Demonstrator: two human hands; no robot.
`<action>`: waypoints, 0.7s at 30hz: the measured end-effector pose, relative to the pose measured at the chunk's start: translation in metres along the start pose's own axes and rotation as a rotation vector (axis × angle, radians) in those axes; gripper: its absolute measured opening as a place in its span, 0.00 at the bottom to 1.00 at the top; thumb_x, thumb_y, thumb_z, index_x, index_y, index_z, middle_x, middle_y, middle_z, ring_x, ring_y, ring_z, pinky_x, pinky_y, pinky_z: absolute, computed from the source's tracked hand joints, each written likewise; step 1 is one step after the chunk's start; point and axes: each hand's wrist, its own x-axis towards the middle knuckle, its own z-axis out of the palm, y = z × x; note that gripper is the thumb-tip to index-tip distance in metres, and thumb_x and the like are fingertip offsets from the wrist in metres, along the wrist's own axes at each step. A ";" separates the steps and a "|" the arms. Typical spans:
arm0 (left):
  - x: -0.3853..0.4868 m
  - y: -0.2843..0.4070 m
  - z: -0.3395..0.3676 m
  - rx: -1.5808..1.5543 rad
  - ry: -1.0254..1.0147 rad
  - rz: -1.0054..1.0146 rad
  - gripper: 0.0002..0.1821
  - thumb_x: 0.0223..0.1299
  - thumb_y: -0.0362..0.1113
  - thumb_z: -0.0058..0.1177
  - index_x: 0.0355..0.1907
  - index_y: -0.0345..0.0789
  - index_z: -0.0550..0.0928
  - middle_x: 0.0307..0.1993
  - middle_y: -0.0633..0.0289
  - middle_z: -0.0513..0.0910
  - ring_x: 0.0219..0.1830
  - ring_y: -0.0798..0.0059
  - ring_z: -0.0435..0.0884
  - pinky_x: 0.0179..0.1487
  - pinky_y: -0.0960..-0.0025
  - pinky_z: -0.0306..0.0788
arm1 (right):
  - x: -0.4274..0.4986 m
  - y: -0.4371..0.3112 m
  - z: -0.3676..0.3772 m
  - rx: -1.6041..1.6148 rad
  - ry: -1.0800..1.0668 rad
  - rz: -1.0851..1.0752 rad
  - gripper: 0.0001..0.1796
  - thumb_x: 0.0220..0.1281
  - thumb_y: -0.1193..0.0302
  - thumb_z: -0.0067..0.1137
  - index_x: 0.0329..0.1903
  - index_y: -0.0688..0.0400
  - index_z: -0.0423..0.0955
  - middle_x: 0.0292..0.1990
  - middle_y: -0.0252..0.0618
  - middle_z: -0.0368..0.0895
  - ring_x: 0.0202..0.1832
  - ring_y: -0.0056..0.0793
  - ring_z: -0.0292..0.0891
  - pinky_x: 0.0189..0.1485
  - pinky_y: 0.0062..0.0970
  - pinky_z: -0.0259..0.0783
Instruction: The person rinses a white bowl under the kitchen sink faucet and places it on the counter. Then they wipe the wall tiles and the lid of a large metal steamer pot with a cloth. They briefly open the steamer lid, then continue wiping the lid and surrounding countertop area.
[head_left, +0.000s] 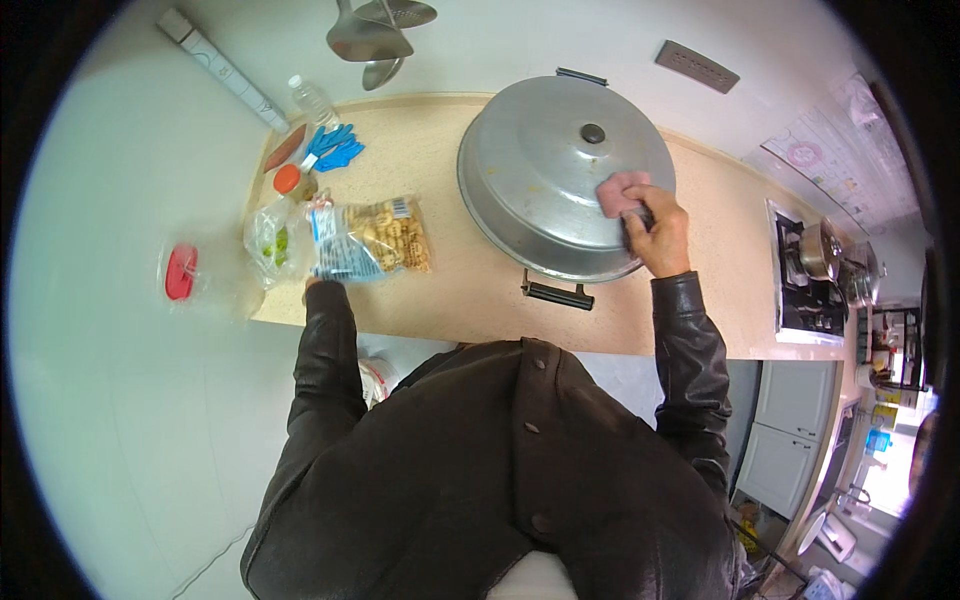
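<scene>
A large round metal pot with a domed lid (540, 180) stands on the counter before me. Pressed on the lid's right front slope is a pink cloth or sponge (621, 195), pinched in the fingers of my right hand (664, 232). The lid bears a black knob (592, 133) and a few yellowish spots. Over on the left, a clear and blue plastic bag of small biscuit-like pieces (386, 236) covers most of my left hand (312, 283), which appears to grip it from beneath. The bag's left end is blurred, and those fingers are largely hidden.
Blue gloves (334, 148), a clear bottle (313, 101), a red-lidded jar (289, 180) and a plastic bag with something green (270, 238) crowd the left end. Black handles (559, 295) jut from the pot. A gas hob (808, 277) with pans is rightward; ladles (369, 37) hang above.
</scene>
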 end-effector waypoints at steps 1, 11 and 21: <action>0.001 -0.017 -0.003 -0.144 0.018 -0.082 0.25 0.56 0.51 0.53 0.50 0.35 0.79 0.45 0.53 0.83 0.47 0.60 0.82 0.48 0.56 0.74 | 0.000 -0.005 0.002 -0.006 -0.018 -0.036 0.15 0.41 0.82 0.61 0.38 0.60 0.79 0.38 0.48 0.82 0.43 0.49 0.77 0.48 0.37 0.72; -0.073 -0.017 -0.016 0.315 0.700 0.809 0.26 0.51 0.30 0.57 0.54 0.24 0.71 0.48 0.44 0.75 0.49 0.52 0.75 0.56 0.58 0.69 | 0.013 -0.045 0.010 0.083 -0.131 -0.132 0.12 0.42 0.83 0.55 0.34 0.61 0.77 0.35 0.49 0.80 0.38 0.51 0.74 0.44 0.41 0.71; -0.339 0.099 0.067 0.091 -0.763 1.767 0.22 0.46 0.30 0.62 0.47 0.33 0.77 0.50 0.49 0.77 0.50 0.53 0.76 0.52 0.57 0.70 | 0.079 -0.047 0.051 -0.269 -0.230 -0.125 0.21 0.49 0.78 0.57 0.50 0.52 0.76 0.46 0.44 0.79 0.48 0.48 0.73 0.47 0.39 0.73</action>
